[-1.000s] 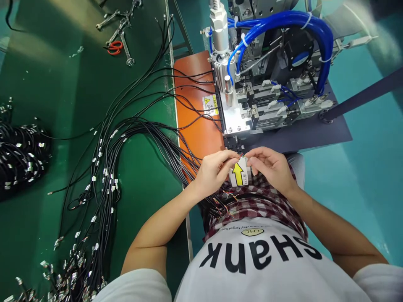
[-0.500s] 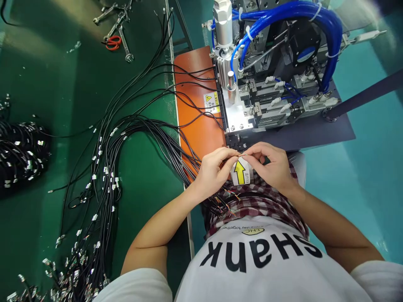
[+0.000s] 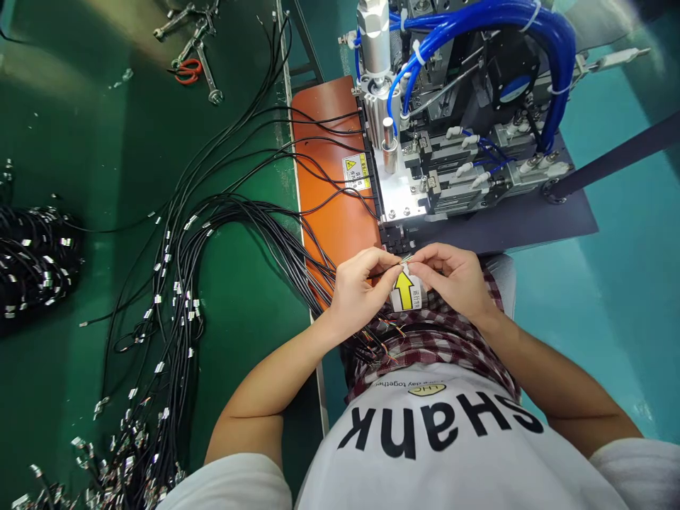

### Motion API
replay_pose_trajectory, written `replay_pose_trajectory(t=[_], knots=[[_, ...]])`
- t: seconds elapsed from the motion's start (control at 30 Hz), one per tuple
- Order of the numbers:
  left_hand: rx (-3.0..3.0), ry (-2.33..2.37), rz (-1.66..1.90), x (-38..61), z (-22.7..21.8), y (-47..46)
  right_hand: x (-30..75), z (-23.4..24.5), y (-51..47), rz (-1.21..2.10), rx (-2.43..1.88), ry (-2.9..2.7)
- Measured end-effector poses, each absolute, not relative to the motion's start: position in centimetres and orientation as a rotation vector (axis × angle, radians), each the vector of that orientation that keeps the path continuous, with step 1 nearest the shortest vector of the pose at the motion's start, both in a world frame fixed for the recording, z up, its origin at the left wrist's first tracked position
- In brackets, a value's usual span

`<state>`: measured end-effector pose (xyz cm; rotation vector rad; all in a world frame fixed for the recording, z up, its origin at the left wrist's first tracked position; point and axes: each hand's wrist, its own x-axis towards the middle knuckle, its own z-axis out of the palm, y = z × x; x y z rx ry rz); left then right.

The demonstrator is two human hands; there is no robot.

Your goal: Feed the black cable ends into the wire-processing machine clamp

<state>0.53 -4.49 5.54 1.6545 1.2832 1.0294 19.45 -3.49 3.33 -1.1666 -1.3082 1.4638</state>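
My left hand (image 3: 357, 287) and my right hand (image 3: 451, 276) meet fingertip to fingertip just in front of the machine's black slot (image 3: 396, 241). Both pinch the thin stripped end of a wire (image 3: 406, 261) between thumb and forefinger. Below the fingers sits a white label with a yellow arrow (image 3: 406, 292). A bundle of black cables (image 3: 255, 219) runs from under my left hand out across the green table. Coloured wire ends (image 3: 380, 338) lie on my lap.
A crimping machine (image 3: 425, 163) with blue air hoses (image 3: 478, 28) stands on a dark plate beside an orange board (image 3: 329, 163). Wrenches and red-handled scissors (image 3: 190, 70) lie at the back of the green table (image 3: 79, 127). Coiled cables (image 3: 32, 258) lie at the left.
Both hands have crept a little upward toward the machine's slot, still pinching the wire end. The view has shifted slightly.
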Motion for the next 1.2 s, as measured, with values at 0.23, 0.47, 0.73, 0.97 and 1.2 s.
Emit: replay_pose_trajectory(t=[0.23, 0.47, 0.73, 0.97, 1.2], knots=[[1.162, 1.053, 0.936, 0.5, 6.0, -4.2, 18.6, 3.2, -3.8, 1.383, -1.194, -1.391], [1.019, 1.021, 0.922, 0.7, 6.3, -3.6, 18.6, 3.5, -4.0, 1.324, -1.208, -1.480], [0.925, 1.049, 0.938, 0.8, 6.0, -3.6, 18.3, 3.5, -4.0, 1.274, -1.239, -1.471], [0.939, 1.085, 0.853, 0.1, 6.3, -3.4, 18.2, 3.4, -4.0, 1.240, -1.276, -1.466], [0.855, 1.046, 0.792, -0.5, 6.0, -3.0, 18.2, 3.6, -3.9, 1.232, -1.255, -1.522]])
